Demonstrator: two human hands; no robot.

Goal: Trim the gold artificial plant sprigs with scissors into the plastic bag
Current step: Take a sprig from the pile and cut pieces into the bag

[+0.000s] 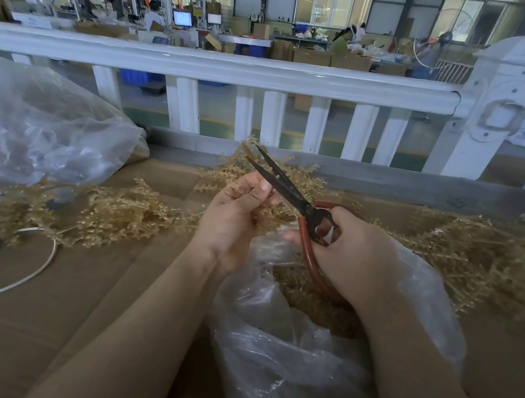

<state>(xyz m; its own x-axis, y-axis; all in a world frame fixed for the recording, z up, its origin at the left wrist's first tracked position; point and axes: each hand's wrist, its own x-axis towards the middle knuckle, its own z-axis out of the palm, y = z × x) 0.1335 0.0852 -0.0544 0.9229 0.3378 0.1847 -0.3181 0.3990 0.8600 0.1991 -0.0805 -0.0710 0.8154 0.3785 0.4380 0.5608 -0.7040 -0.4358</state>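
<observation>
Here, in the head view, the left hand (pixel 235 218) pinched a gold sprig (pixel 255 194) between thumb and curled fingers, holding it up over the mouth of the plastic bag (pixel 285 350). The right hand (pixel 356 256) gripped the red loop handles of the scissors (pixel 288 192), fingers curled through and round them. The dark blades stood slightly parted and ran up and away to the left, their long axis slanting from the right hand across the left hand's fingertips, with the tips past the sprig and toward the white railing (pixel 217 67). The held sprig lay just left of the blades, close to the pivot end and not plainly between them; whether steel touched plastic could not be told. The coming cut looked to turn on this: the stem had to sit across the blade line, and the left hand was the nearer one to shift it there.

The bag lay open directly beneath both hands, with gold trimmings already in it. Loose sprigs were heaped on the cardboard-covered table (pixel 96 277) to the left (pixel 114 213), behind the hands and to the right (pixel 478 258). A second clear bag (pixel 37 138) sat at the far left, and a white cord (pixel 37 270) curved near it.
</observation>
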